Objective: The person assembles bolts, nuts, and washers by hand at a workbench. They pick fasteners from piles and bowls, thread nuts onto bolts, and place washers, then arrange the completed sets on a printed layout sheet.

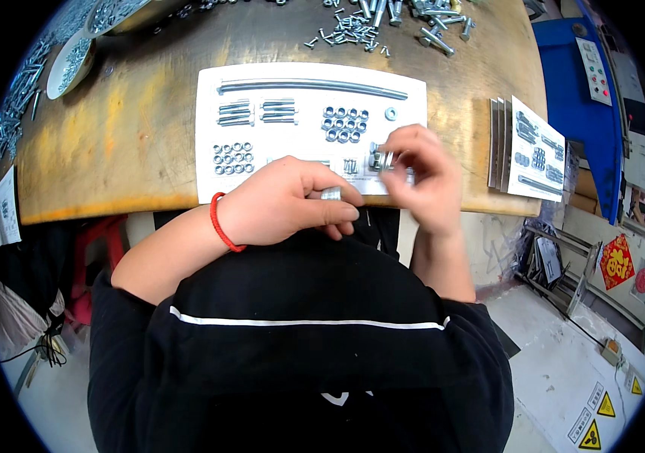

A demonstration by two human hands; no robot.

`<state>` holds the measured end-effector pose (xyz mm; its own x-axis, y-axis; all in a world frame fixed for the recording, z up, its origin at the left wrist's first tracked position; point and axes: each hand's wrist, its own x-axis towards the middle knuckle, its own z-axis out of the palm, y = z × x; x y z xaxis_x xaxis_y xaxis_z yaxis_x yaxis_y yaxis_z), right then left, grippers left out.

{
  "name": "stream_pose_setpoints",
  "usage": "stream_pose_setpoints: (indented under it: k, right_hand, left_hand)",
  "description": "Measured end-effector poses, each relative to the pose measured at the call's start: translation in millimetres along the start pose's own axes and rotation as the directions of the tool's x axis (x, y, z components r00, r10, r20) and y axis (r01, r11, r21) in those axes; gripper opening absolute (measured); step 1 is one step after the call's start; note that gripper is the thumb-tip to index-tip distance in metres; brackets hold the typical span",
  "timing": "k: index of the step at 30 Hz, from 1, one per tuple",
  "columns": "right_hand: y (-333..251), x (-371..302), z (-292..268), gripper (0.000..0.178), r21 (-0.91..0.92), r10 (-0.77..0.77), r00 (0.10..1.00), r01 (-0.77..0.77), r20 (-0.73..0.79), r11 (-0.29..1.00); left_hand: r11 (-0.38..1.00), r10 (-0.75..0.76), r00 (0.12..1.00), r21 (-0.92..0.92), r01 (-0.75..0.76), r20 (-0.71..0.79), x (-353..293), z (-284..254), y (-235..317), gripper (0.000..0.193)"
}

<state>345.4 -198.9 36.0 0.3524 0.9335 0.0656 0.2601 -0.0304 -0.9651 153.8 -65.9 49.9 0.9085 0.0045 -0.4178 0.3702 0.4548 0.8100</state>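
My left hand (284,198), with a red cord at its wrist, is closed by the near edge of the table. A short silver ridged piece (330,194), like a small stack of washers, is pinched between its thumb and fingers. At the right of a white sheet (209,79), my right hand (429,177) has its thumb and fingertips bent around silver washers (383,159), partly hidden by the fingers. The sheet shows a long threaded rod (313,88), two groups of bolts (235,113), large nuts (345,124), smaller nuts (232,158) and a single washer (391,113).
Loose bolts (437,38) and small screws (352,30) lie at the table's far side. Bowls of small hardware (73,64) stand far left beside a bolt heap (16,113). Printed cards (537,147) stand at the right edge, near a blue machine (575,98).
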Motion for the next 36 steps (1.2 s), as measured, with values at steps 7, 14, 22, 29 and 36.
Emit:
stream_pose_setpoints:
  k: [7, 14, 22, 29, 36]
  right_hand:
    - [54, 42, -42, 0.021, -0.749, 0.102, 0.988, -0.153, -0.115, 0.644]
    - [54, 51, -39, 0.024, -0.783, 0.194, 0.975, -0.206, -0.111, 0.587]
    - [13, 35, -28, 0.028, -0.564, 0.001, 1.0, -0.004, -0.005, 0.826]
    - [-11, 6, 7, 0.036, -0.144, -0.339, 0.921, 0.368, 0.193, 0.919]
    - [-16, -6, 20, 0.034, -0.181, -0.369, 0.92, 0.388, 0.132, 0.903]
  left_hand:
    - [1.0, -0.014, 0.999, 0.011, 0.014, -0.039, 4, -1, 10, 0.023]
    - [1.0, -0.021, 0.999, -0.007, 0.021, -0.05, 11, -6, 8, 0.023]
    - [0.978, 0.069, 0.994, 0.203, -0.05, -0.089, 23, -9, 2, 0.023]
    - [0.924, 0.165, 0.985, 0.357, -0.136, -0.053, 17, -1, 8, 0.025]
    - [0.95, 0.19, 0.981, 0.258, -0.175, -0.036, 4, 3, 2, 0.025]
